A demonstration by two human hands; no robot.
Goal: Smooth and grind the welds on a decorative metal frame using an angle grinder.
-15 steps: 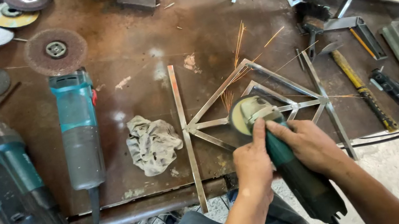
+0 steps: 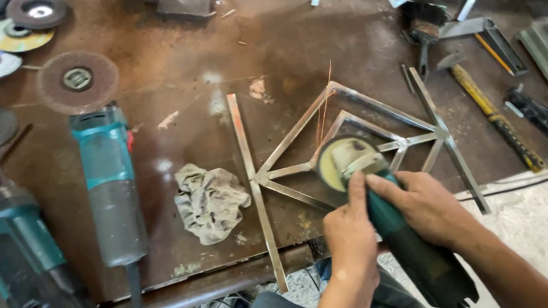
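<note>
The grinder [image 2: 388, 224] lies on the metal frame [image 2: 357, 126] on the surface [image 2: 200, 56], its long body pointing back at the person, disc at the far end, with left hand [image 2: 349, 234] and right hand [image 2: 429, 206] fingers wrapped tight around it.

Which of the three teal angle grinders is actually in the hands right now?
The angle grinder on the metal frame, gripped by left hand and right hand and throwing sparks; the other two lie untouched at the left.
</note>
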